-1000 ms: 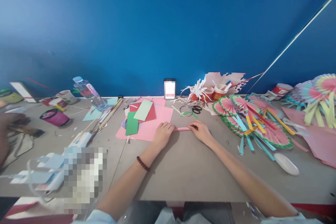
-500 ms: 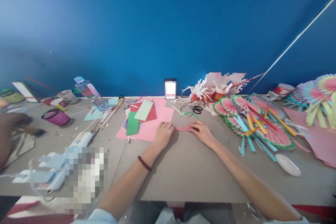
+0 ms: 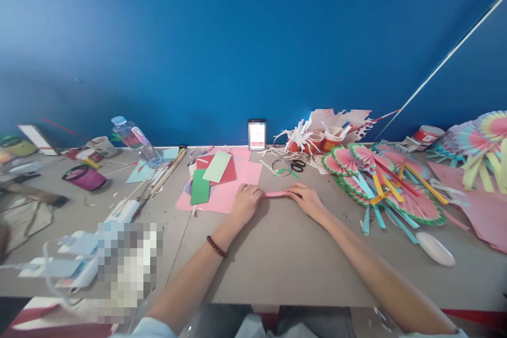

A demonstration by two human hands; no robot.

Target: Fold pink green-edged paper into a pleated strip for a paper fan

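Observation:
A narrow folded strip of pink paper (image 3: 275, 194) lies across the middle of the grey table (image 3: 277, 259). At its left end, my left hand (image 3: 248, 202) is closed on it with the fingers curled. My right hand (image 3: 304, 197) pinches the other end between thumb and fingers. Just left of my left hand are pink paper sheets (image 3: 249, 171), with a green card (image 3: 200, 187), a pale green card (image 3: 217, 166) and a red card (image 3: 229, 173) on top. Beyond my right hand lie black-handled scissors (image 3: 298, 165) and a roll of clear tape (image 3: 281, 167).
To the right are pleated paper fans (image 3: 415, 203) and a white oval object (image 3: 435, 249). A phone (image 3: 257, 134) leans on the blue wall. Left are a water bottle (image 3: 137, 140), a power strip (image 3: 119, 216), wooden sticks (image 3: 168, 170) and a pink cup (image 3: 84, 177).
The pink strip looks slightly flatter and smoother between my hands, which have barely moved. At the far left, another person's arm has drawn back almost out of view.

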